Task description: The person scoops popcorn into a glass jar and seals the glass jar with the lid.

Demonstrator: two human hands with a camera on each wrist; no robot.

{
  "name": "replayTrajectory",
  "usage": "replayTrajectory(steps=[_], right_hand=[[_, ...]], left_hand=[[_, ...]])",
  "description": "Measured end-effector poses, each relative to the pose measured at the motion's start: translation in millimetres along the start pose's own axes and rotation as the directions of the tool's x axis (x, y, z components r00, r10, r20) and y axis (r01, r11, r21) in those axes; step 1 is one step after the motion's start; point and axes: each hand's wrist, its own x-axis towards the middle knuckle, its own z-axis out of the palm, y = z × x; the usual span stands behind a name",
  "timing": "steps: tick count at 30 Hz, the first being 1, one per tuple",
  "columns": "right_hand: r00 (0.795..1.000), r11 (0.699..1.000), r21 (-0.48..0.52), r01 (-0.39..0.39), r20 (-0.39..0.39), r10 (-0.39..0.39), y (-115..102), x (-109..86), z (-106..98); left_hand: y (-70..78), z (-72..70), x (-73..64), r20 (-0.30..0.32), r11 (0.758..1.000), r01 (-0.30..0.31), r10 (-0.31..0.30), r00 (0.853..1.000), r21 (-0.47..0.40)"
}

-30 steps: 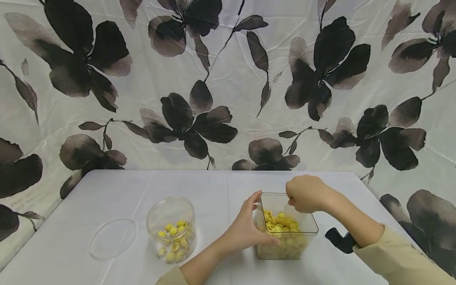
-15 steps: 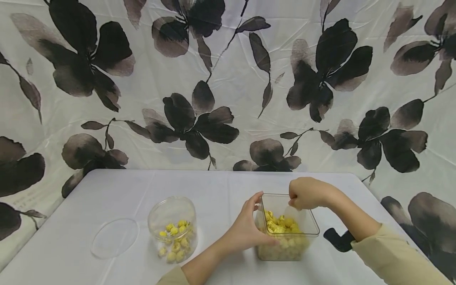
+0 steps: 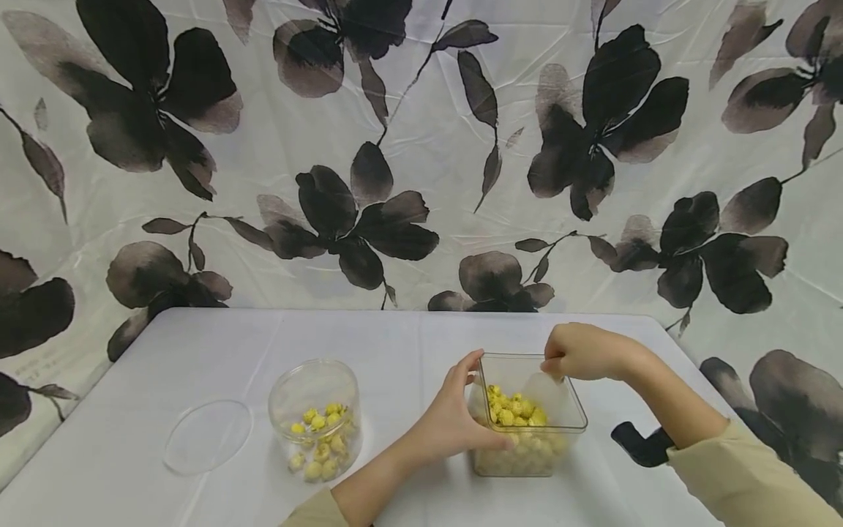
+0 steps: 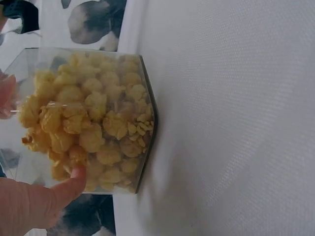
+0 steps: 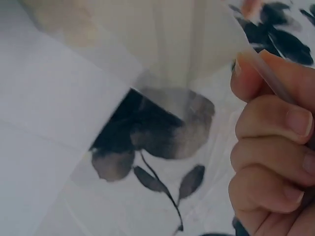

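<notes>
A clear square container (image 3: 514, 468) stands on the table, partly filled with yellow popcorn (image 3: 510, 407). My left hand (image 3: 454, 421) grips its left side, fingers at the far-left corner and thumb along the near wall; the thumb (image 4: 71, 189) presses the clear wall in the left wrist view. Above the container's far-right rim, my right hand (image 3: 589, 353) holds the thin handle of a translucent scoop (image 3: 543, 389). The scoop's pale rounded end reaches down inside, beside the popcorn. In the right wrist view, curled fingers and thumb wrap the handle (image 5: 273, 81).
Left of the container stands a round clear jar (image 3: 316, 380) with some popcorn pieces in the bottom. A clear round lid (image 3: 208, 437) lies flat farther left. A black bent piece (image 3: 642, 445) sits by my right forearm. Behind the white table (image 3: 388, 351) hangs a flower-print cloth (image 3: 421, 146).
My right hand has shifted slightly right with the scoop, toward the container's far-right rim. The left hand keeps its grip and the container stays in place.
</notes>
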Motion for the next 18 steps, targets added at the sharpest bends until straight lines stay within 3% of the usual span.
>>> replayTrajectory(steps=[4, 10, 14, 18], right_hand=[[1.0, 0.997, 0.077, -0.008, 0.002, 0.008, 6, 1.7, 7], [1.0, 0.966, 0.258, -0.003, 0.007, 0.001, 19, -3.6, 16], [1.0, 0.952, 0.308, 0.006, 0.002, -0.006, 22, -3.1, 21], [0.999, 0.948, 0.316, -0.031, -0.017, 0.039, 24, -5.6, 21]], left_hand=[[-1.1, -0.2, 0.6, -0.001, 1.0, 0.003, -0.003, 1.0, -0.005], [-2.9, 0.5, -1.4, 0.004, 1.0, 0.014, -0.014, 1.0, -0.004], [-2.1, -0.2, -1.0, 0.005, 1.0, 0.012, -0.012, 1.0, -0.012], [-0.4, -0.8, -0.1, 0.006, 1.0, 0.011, -0.011, 1.0, -0.016]])
